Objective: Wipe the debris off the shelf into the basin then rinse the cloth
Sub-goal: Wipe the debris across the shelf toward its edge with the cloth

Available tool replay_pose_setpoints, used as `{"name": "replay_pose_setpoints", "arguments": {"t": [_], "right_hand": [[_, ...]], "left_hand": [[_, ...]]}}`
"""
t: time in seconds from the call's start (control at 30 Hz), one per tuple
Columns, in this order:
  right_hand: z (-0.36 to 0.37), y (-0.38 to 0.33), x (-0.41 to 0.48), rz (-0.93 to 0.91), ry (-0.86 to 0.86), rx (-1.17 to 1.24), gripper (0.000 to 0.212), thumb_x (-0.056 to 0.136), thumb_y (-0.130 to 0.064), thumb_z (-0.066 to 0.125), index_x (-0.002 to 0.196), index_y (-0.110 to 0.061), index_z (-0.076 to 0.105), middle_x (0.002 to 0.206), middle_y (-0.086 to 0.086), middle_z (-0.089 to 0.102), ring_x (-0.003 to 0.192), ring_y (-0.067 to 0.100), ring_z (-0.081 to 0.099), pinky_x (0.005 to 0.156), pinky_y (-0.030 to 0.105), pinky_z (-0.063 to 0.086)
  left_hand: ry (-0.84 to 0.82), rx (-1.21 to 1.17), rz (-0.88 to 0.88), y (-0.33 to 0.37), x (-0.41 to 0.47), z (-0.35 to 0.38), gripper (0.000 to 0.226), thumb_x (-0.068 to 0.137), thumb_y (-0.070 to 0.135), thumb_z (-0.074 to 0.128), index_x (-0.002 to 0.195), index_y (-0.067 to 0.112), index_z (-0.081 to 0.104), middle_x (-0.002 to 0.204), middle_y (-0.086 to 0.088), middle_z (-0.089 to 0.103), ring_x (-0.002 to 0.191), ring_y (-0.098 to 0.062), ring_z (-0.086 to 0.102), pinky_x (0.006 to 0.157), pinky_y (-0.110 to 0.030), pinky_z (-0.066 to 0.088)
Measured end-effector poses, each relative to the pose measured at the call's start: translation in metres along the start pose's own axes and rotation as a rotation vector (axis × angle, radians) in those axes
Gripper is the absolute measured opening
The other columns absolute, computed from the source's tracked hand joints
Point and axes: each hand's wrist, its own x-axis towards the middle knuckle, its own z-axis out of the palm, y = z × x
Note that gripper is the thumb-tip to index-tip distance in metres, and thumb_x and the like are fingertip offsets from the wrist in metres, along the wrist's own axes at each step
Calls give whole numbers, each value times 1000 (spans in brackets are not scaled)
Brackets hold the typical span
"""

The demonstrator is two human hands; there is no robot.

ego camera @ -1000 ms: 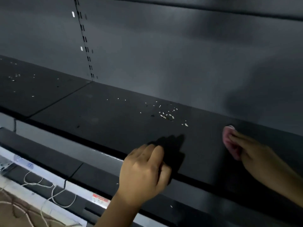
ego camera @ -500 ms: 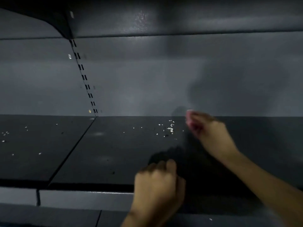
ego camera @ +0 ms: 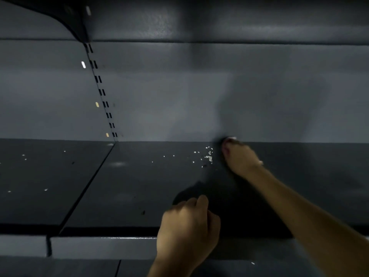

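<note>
A dark grey shelf point(ego camera: 139, 186) carries a small cluster of white debris point(ego camera: 208, 156) near its back edge. My right hand point(ego camera: 239, 158) reaches to the back wall just right of the specks and is closed on a pink cloth point(ego camera: 229, 139), of which only an edge shows past the fingers. My left hand point(ego camera: 187, 226) rests at the shelf's front edge with its fingers curled shut. A black shape point(ego camera: 229, 206) lies just beyond it; I cannot tell whether it is an object or a shadow. No basin can be made out.
More white specks point(ego camera: 24, 156) lie on the neighbouring shelf panel to the left, across a seam point(ego camera: 87, 186). A slotted upright point(ego camera: 101, 92) runs up the back wall. An upper shelf bracket point(ego camera: 65, 15) overhangs at top left. A lower shelf point(ego camera: 79, 266) lies below.
My view has dropped level with the shelf. My right hand has moved the cloth from the shelf's right side back and left, up to the debris by the wall. My left hand stays at the edge.
</note>
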Motion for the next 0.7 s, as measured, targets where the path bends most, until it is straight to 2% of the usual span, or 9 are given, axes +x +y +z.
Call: {"name": "replay_pose_setpoints", "arguments": {"t": [0.13,0.2,0.27,0.3,0.37,0.4,0.5,0.57,0.7], "right_hand": [[-4,-53,-6,-203,-43,311,24,91,-4,41,105,3,60,108,21,64,101,34,61,91,45,49],[-16,-56,-10,-236,77,464,23,88,-3,43,94,0,65,99,17,67,92,30,64,87,39,51],[-27,-39,-14,-254,258,413,22,89,-5,41,92,-7,63,90,13,69,82,28,67,78,35,54],[-33,-24,-18,-241,300,386,21,90,-8,44,98,-9,63,96,13,69,87,28,67,82,35,54],[-42,19,-26,-147,210,357,26,90,-15,51,112,-10,63,116,13,65,107,30,61,94,36,46],[-46,42,-30,-84,97,320,24,89,-13,52,109,-10,64,114,13,65,109,31,59,92,36,45],[-47,81,-47,15,-242,150,20,81,1,51,76,-16,58,90,11,62,89,31,62,76,33,47],[-41,69,-54,-56,-240,57,19,78,2,51,80,-16,55,95,8,55,86,27,59,77,31,45],[-14,-1,-67,-303,-129,110,25,73,6,48,82,-17,49,104,4,45,85,22,52,77,28,36]], "left_hand": [[-44,47,21,-1,0,-6,17,69,34,40,62,24,28,47,4,48,37,-15,46,38,-21,20],[-59,92,45,-2,-2,-9,15,69,34,40,60,23,37,49,4,50,40,-16,49,38,-22,21],[-45,84,110,-4,-5,-9,15,70,32,43,61,21,46,51,3,51,44,-19,51,38,-24,27],[-26,62,149,-5,-6,-8,14,71,30,45,62,20,48,53,3,51,45,-20,51,38,-25,29],[7,35,200,-4,-7,-5,13,72,26,47,62,18,49,54,1,51,46,-22,49,40,-25,30],[21,28,207,-5,-7,-4,13,72,25,47,61,17,49,54,1,50,46,-22,48,40,-25,30],[41,6,213,-4,-8,-1,13,72,23,47,60,16,48,54,1,48,45,-21,45,41,-24,29],[61,7,216,-4,-7,-1,13,72,22,47,60,16,47,53,0,47,45,-22,44,41,-24,29],[66,13,230,-4,-8,-1,12,71,23,48,61,17,47,54,1,48,45,-21,46,39,-26,32]]}}
